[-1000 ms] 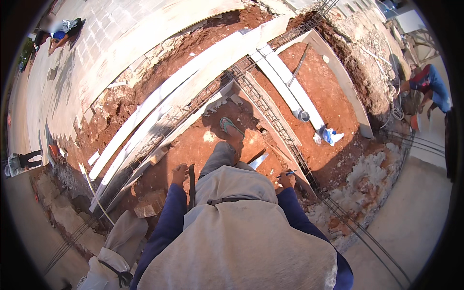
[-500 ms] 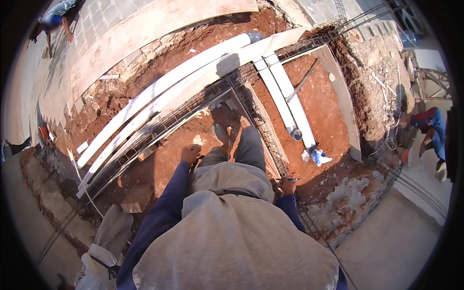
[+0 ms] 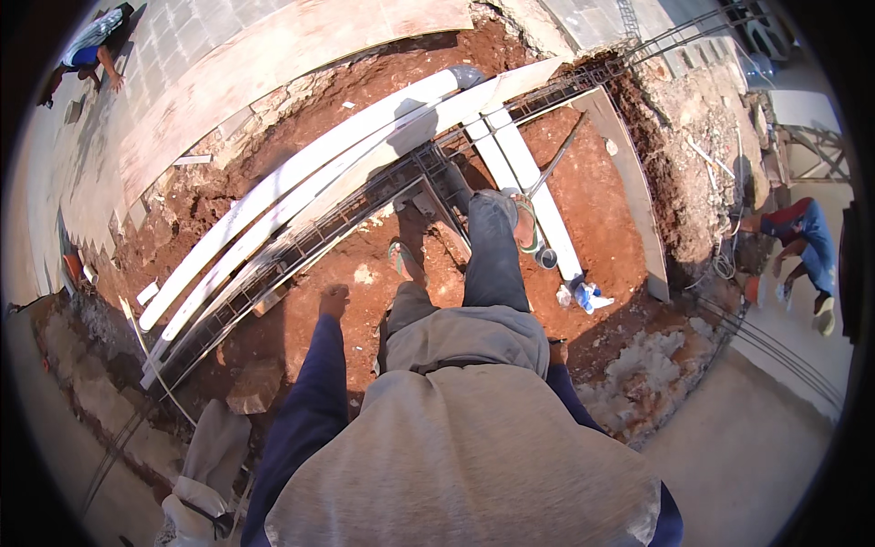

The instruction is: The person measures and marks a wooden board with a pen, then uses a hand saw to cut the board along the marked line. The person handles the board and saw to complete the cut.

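Observation:
My left hand (image 3: 334, 301) hangs over the reddish soil left of my legs, touching nothing that I can see; its fingers are foreshortened and their pose is unclear. Beside my right hip, my right hand (image 3: 557, 352) is mostly hidden by my clothing. It is closed around a thin, dark, pen-like stick (image 3: 558, 341). My left sandalled foot (image 3: 397, 257) is on the soil, while my right leg (image 3: 492, 246) reaches across a narrow rebar cage (image 3: 444, 178). The right sandal (image 3: 526, 223) shows beside the white pipes.
Long white pipes (image 3: 301, 196) lie along a board and a longer rebar cage (image 3: 273, 278). Two shorter pipes (image 3: 529, 173) cross the right-hand soil bed, near a blue-and-white crumpled bag (image 3: 592, 298). One person (image 3: 94, 55) bends at far left; another (image 3: 804, 242) is at right.
My right leg has swung forward and right over the narrow rebar cage. My left hand has moved left, away from my thigh. The view has shifted slightly.

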Tool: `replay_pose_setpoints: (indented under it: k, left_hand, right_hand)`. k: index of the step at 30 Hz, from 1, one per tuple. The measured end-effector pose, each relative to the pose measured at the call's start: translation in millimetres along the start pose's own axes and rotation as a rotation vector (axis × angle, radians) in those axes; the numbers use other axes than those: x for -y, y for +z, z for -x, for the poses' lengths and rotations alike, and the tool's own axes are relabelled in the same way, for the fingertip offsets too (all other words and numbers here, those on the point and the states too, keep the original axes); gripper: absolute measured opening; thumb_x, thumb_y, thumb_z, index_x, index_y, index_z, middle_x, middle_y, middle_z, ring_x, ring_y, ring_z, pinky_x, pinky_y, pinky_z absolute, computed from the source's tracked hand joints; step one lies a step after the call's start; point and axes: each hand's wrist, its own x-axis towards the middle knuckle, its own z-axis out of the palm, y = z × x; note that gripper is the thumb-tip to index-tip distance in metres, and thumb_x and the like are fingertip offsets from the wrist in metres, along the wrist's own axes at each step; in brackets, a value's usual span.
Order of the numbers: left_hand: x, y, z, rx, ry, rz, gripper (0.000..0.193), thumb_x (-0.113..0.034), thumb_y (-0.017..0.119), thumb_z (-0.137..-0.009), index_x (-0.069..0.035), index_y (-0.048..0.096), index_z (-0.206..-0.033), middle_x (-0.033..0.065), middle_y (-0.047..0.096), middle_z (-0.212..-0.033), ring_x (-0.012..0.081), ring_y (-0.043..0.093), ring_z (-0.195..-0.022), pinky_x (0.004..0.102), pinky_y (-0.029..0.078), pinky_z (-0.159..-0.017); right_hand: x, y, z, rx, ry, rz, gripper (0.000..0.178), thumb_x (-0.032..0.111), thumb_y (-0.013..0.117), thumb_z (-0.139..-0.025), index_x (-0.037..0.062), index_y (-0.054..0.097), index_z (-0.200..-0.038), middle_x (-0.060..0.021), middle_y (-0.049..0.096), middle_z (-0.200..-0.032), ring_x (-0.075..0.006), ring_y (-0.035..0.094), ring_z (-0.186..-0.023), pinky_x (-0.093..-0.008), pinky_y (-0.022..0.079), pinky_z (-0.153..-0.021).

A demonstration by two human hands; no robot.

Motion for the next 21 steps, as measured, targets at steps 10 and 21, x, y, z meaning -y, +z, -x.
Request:
replay_pose_setpoints:
  k: [10,21]
  left_hand:
    - [22,63,-21,-0.130,-0.031,0.195,0.037,-0.035,0.071,-0.087,-0.008,0.066,-0.112,0.0065,0.070,-0.098,0.0165,0.067,-0.077,0.0331,0.050,-0.062]
    - [-234,224,-148,-0.362,0.408,-0.510,0.068,-0.023,0.080,-0.076,-0.009,0.052,-0.137,0.0187,0.060,-0.131,0.0340,0.059,-0.119,0.0455,0.048,-0.100]
  right_hand:
    - [52,-58,-154,0.264,-0.296,-0.421,0.020,0.022,0.069,-0.087,0.0012,0.070,-0.086,-0.0090,0.070,-0.078,-0.0177,0.067,-0.069,-0.0342,0.054,-0.059]
    - [403,-164,-344,0.305,-0.568,-0.205,0.017,0.017,0.063,-0.094,0.0008,0.060,-0.094,-0.0069,0.062,-0.078,-0.0129,0.062,-0.068,-0.0279,0.050,-0.055]
